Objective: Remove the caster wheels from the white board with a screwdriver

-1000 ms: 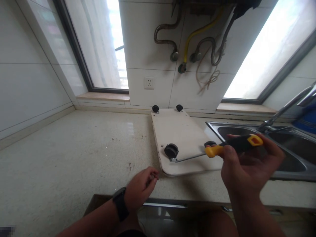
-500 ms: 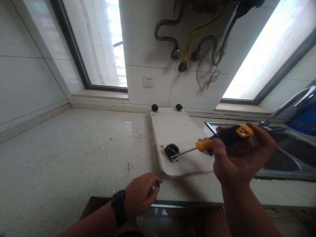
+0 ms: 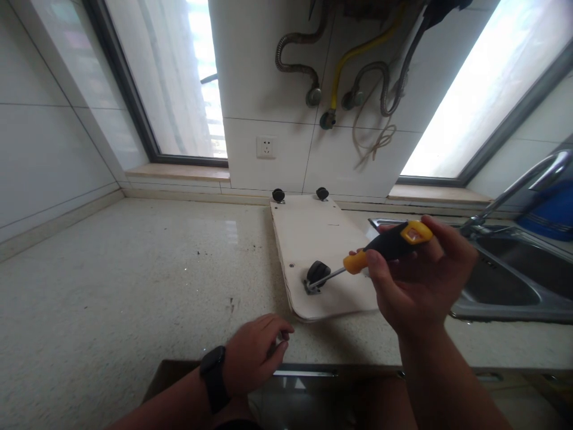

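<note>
My right hand (image 3: 416,280) grips a yellow-and-black screwdriver (image 3: 388,243). Its metal shaft slants down to the left, and the tip meets the mounting plate of a black caster wheel (image 3: 319,272). This caster sits at the near left corner of a pale board (image 3: 313,233) lying on the counter. Just off the board's front edge, my left hand (image 3: 257,349) rests near the counter's edge with curled fingers and thumb drawn in. Whatever it may hold is hidden. At the board's far end stand two more black casters (image 3: 278,195). My right hand covers the near right corner.
Right of the board is a steel sink (image 3: 496,286) with a curved faucet (image 3: 514,191) and a blue container (image 3: 550,203) behind it. Hoses and a yellow pipe (image 3: 336,77) hang on the wall above a socket (image 3: 267,147). Dark specks dot the counter (image 3: 147,286).
My right hand and the screwdriver handle have moved left and slightly up. The near caster's wheel has swivelled to the right about its plate. My left hand stays almost where it was.
</note>
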`<state>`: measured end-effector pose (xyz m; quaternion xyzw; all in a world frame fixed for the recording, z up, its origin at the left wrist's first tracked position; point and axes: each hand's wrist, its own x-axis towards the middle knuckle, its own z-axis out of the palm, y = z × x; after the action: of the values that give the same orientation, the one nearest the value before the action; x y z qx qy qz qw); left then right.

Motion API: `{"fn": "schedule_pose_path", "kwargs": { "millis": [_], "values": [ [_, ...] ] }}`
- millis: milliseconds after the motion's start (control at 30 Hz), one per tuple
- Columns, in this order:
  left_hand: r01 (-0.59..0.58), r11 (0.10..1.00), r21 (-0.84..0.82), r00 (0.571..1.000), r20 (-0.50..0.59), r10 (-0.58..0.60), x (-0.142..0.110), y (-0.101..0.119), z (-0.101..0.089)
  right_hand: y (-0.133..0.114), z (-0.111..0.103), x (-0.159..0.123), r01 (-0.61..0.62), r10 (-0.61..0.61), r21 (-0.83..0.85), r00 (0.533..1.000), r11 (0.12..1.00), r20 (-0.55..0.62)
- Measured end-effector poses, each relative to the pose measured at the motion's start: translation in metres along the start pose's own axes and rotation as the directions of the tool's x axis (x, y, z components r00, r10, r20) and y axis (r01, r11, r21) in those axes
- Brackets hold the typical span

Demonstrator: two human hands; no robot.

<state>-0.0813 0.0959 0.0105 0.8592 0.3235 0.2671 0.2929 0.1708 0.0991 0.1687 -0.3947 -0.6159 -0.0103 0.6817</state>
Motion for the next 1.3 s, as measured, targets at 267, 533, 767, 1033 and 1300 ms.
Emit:
{"fn": "schedule_pose_path", "kwargs": {
  "millis": [267, 533, 767, 1033, 1300],
  "values": [
    [-0.009, 1.000, -0.001, 1.000, 0.001, 0.009, 0.000, 0.000, -0.001, 0.005, 0.006, 0.000, -0.062, 0.055, 0.043, 0.988, 0.997, 0.146],
    [0.010, 1.000, -0.018, 1.000, 0.007, -0.010, -0.002, -0.003, 0.002, 0.008, 0.006, 0.002, -0.060, 0.066, -0.035, 0.977, 0.998, 0.201],
    [-0.028, 0.999, 0.027, 0.998, -0.047, 0.029, -0.004, -0.003, 0.002, -0.003, 0.015, 0.011, 0.104, -0.035, -0.244, 0.962, 0.964, 0.272],
    [-0.096, 0.995, 0.028, 0.994, -0.054, 0.097, -0.004, -0.002, 0.001, -0.020, 0.022, 0.026, 0.073, 0.033, -0.316, 0.948, 0.946, 0.317],
    [-0.094, 0.995, 0.037, 0.993, -0.061, 0.097, -0.004, -0.001, 0.001, -0.026, 0.013, 0.040, -0.184, 0.197, -0.075, 0.855, 0.980, 0.480]
  ]
}}
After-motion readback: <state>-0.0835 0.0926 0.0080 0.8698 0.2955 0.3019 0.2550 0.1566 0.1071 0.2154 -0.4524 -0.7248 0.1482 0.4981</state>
